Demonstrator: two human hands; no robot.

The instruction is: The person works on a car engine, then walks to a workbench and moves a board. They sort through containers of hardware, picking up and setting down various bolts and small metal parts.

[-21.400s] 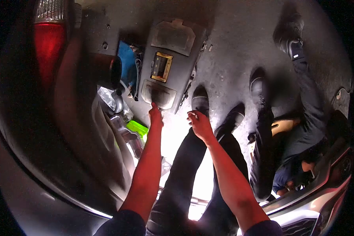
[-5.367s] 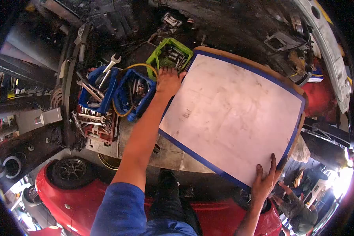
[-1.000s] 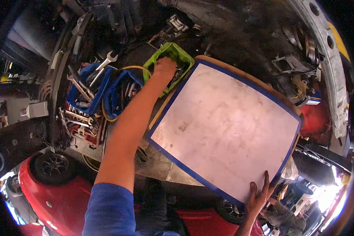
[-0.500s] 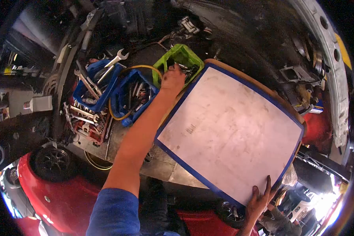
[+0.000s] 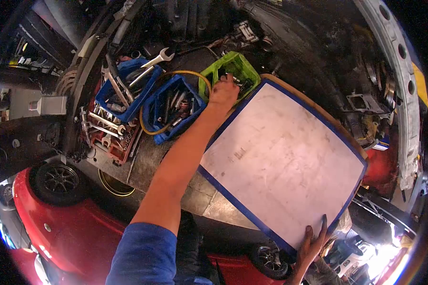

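Observation:
My left hand (image 5: 224, 91) reaches into a green plastic crate (image 5: 248, 70), its fingers curled down among small metal parts. The fingertips are hidden, and what they grip cannot be made out. At the lower right corner of a smudged white board with a blue border (image 5: 290, 156), my right hand (image 5: 314, 242) holds the edge. Its thumb and one finger lie on the white face; other fingers pass beyond the border and are partly hidden. Beside the green crate, nearest my left forearm, stands a blue crate (image 5: 160, 135) of metal tools and sockets.
Another blue crate (image 5: 102, 107) holds large wrenches (image 5: 153, 61). A red socket tray (image 5: 121, 153) lies below it. A yellow hose (image 5: 193, 72) loops around the middle crate. Brown board edging (image 5: 328, 116) shows behind the white board. A red car (image 5: 81, 228) stands lower left.
The view has shifted, so the crates and my left arm appear farther right. My left hand stays in the green crate, and my right hand stays at the board's corner.

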